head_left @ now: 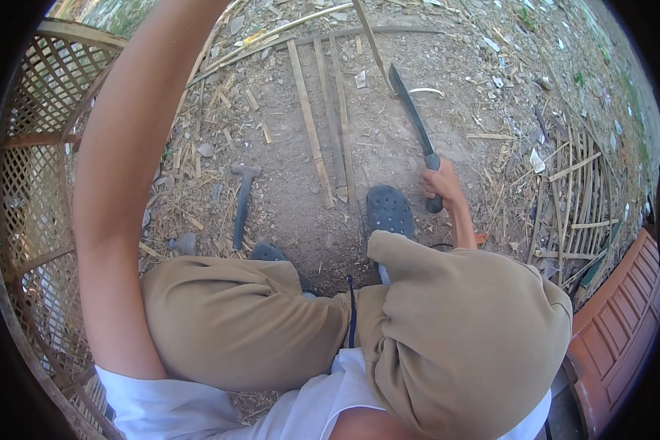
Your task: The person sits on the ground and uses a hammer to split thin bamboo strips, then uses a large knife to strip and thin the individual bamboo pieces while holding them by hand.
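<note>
My right hand [441,183] is closed around the dark handle of a machete [415,117], its blade slanting up and away to the left. At the blade's far end a thin wood or bamboo strip [372,40] comes down from the top edge. Whether the blade touches it I cannot tell. A pale curled strip end [427,92] shows beside the blade. My left arm reaches up past the top edge, so the left hand and anything in it are out of sight.
Several long wooden strips [308,117] lie on the dirt ahead. A hammer [244,205] rests left of my feet, in dark clogs [390,211]. A lattice panel [40,147] stands at left. At right are a slatted bundle [583,191] and a reddish-brown panelled piece [616,323].
</note>
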Action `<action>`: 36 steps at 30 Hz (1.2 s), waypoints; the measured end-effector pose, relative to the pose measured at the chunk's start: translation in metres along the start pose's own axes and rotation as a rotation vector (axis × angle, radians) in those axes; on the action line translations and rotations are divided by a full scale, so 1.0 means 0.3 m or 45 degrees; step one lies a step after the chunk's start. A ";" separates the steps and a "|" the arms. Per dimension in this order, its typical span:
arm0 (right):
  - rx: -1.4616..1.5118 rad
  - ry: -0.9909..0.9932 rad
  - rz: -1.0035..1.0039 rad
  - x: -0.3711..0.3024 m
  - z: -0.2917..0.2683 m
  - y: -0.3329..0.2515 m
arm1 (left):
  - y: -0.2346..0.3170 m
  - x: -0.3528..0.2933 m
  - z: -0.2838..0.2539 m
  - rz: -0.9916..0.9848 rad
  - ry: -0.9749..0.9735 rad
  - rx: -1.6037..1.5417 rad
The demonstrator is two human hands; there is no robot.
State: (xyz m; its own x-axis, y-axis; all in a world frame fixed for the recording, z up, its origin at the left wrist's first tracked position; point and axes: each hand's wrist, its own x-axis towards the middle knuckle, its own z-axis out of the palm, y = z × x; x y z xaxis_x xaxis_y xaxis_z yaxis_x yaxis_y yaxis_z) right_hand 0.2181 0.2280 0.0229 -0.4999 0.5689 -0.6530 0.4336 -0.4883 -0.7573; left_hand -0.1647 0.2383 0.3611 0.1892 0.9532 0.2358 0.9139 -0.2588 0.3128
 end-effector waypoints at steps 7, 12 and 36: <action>-0.184 0.368 -0.424 -0.146 0.138 -0.265 | 0.041 -0.003 0.002 -0.004 0.003 -0.047; -0.332 0.591 -0.709 -0.048 0.161 -0.113 | 0.048 0.010 0.000 -0.029 0.032 -0.040; -0.368 0.435 -0.371 -0.088 0.181 -0.101 | 0.062 0.038 0.028 -0.612 0.423 -1.576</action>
State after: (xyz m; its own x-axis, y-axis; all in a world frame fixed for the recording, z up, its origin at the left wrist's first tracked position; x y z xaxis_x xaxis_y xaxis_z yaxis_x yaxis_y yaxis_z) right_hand 0.1775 0.1919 0.0630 -0.3788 0.8602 -0.3414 0.5265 -0.1031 -0.8439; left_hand -0.1425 0.2457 0.3618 -0.3071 0.9514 0.0242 -0.0841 -0.0525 0.9951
